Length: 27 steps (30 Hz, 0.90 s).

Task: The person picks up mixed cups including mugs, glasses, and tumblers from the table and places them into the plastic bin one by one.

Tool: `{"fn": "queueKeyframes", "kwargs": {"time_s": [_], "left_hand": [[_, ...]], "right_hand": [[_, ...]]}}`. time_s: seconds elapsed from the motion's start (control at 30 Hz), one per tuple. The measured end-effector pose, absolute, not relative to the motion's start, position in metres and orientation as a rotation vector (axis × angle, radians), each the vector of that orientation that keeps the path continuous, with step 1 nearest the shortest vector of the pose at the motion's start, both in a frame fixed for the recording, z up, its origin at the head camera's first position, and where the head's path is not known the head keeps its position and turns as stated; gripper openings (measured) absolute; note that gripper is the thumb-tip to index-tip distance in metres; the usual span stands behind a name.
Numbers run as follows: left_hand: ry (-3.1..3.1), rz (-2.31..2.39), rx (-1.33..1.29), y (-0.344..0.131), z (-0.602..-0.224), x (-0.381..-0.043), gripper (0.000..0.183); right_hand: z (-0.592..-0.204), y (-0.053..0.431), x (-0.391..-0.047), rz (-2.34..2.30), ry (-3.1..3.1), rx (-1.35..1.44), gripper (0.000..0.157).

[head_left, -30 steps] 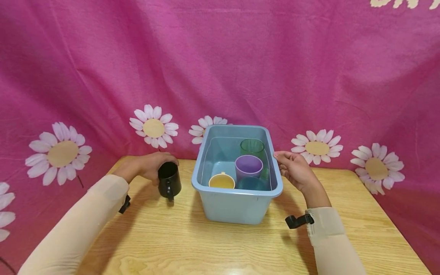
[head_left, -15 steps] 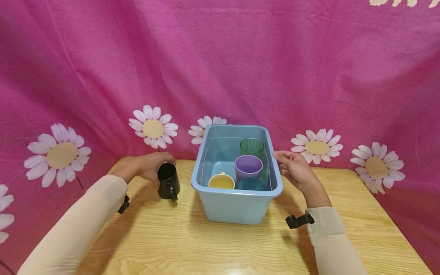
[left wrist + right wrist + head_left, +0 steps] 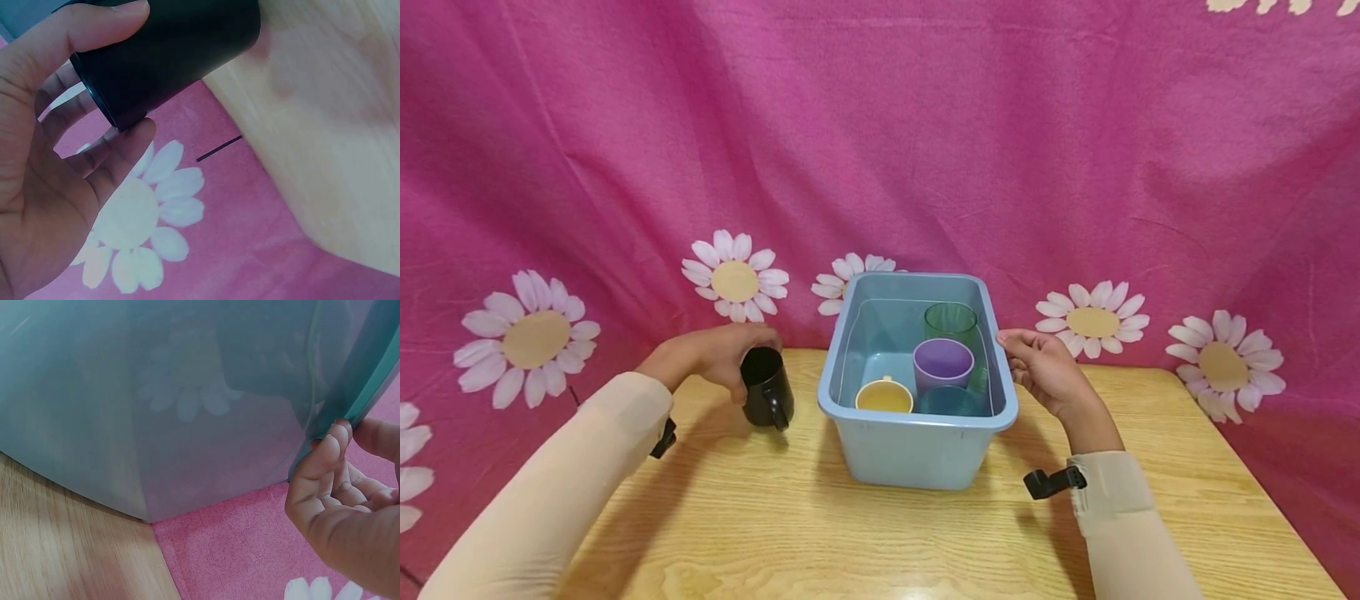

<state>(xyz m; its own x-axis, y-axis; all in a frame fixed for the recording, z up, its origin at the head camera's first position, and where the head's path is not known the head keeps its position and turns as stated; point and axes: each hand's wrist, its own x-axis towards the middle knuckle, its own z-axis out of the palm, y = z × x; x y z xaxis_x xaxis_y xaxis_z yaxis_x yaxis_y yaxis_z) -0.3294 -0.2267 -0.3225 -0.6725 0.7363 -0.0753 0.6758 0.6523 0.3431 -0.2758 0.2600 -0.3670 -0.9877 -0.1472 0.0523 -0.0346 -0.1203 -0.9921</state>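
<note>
A black mug [image 3: 767,392] stands left of the blue plastic tub [image 3: 917,454], its handle pointing toward the front right. My left hand [image 3: 722,357] grips the mug near its rim from behind and the left. In the left wrist view the thumb [image 3: 115,22] lies along the mug's wall, with the fingers round the mouth. My right hand [image 3: 1045,371] pinches the tub's right rim between thumb and fingers, also seen in the right wrist view. Inside the tub are a yellow cup [image 3: 883,398], a purple cup [image 3: 943,360], a green glass [image 3: 951,320] and a teal cup [image 3: 950,402].
The tub stands upright on a wooden table [image 3: 850,542]. Close behind the table hangs a pink cloth [image 3: 910,150] printed with white daisies, which also runs along both sides.
My left hand has turned the black mug a little, so its handle has swung to the right, and hand and mug have shifted slightly back. The right hand and the tub have stayed put.
</note>
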Motion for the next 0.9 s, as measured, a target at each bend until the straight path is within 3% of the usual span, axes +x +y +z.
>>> {"fn": "queueKeyframes", "kwargs": {"time_s": [0.9], "left_hand": [[2.748, 0.305, 1.19, -0.217, -0.255, -0.321, 0.069]], "right_hand": [[-0.368, 0.259, -0.277, -2.282, 2.029, -0.186, 0.014]]}}
